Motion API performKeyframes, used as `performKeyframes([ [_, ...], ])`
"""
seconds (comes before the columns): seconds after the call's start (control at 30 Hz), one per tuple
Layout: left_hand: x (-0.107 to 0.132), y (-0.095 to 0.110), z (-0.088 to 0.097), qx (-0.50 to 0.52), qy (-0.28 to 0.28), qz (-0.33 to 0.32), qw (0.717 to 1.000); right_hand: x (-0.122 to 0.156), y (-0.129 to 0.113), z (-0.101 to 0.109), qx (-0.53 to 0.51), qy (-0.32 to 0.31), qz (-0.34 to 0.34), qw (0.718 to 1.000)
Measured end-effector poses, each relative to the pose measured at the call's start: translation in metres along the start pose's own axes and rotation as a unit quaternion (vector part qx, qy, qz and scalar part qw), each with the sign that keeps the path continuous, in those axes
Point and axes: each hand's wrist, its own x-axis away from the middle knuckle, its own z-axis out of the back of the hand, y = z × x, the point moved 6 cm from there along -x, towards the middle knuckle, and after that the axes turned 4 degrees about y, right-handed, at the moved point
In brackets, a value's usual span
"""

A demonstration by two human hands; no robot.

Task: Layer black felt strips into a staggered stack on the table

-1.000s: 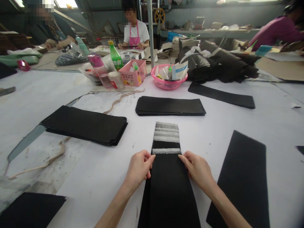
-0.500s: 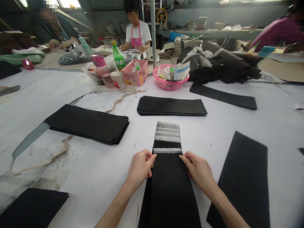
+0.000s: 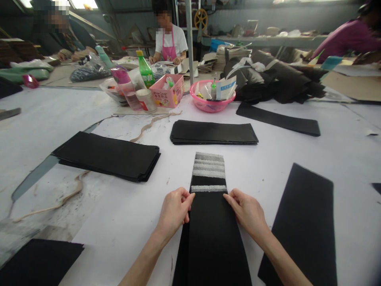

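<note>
A long black fabric strip (image 3: 212, 234) lies in front of me on the white table (image 3: 125, 222), on top of more black strips. Several white bands (image 3: 208, 171) show at the far end of the pile. My left hand (image 3: 174, 210) pinches the strip's left edge close to the nearest white band. My right hand (image 3: 248, 212) pinches the right edge at the same height. Both hands are closed on the top strip.
Stacks of black strips lie at the left (image 3: 108, 155), centre back (image 3: 212, 133) and right (image 3: 303, 222). A pink bowl (image 3: 212, 104), a pink box (image 3: 167, 94) and a green bottle (image 3: 145, 71) stand further back. Other people work at the far tables.
</note>
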Motion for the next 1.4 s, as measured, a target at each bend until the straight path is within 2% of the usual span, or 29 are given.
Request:
performKeyframes([
  [0.37, -0.001, -0.001, 0.0, -0.002, 0.0, 0.002, 1.0, -0.003, 0.002, -0.002, 0.007, 0.004, 0.008, 1.0],
  [0.63, -0.002, -0.004, 0.0, -0.014, 0.002, -0.008, 1.0, -0.006, 0.003, -0.004, 0.026, -0.027, -0.015, 0.999],
  [1.07, -0.001, 0.0, 0.001, -0.033, 0.012, -0.026, 0.999, -0.009, 0.0, -0.003, 0.03, -0.034, -0.021, 0.999],
  [1.2, 0.001, 0.004, 0.001, -0.051, 0.019, -0.035, 0.998, -0.008, -0.001, -0.002, 0.04, -0.012, -0.022, 0.999],
  [1.27, 0.001, 0.005, 0.001, -0.055, 0.02, -0.038, 0.998, -0.009, 0.001, -0.001, 0.033, 0.0, -0.032, 0.999],
  [1.4, 0.002, 0.007, 0.001, -0.063, 0.022, -0.044, 0.997, -0.01, 0.009, -0.004, -0.012, -0.022, -0.063, 0.998],
])
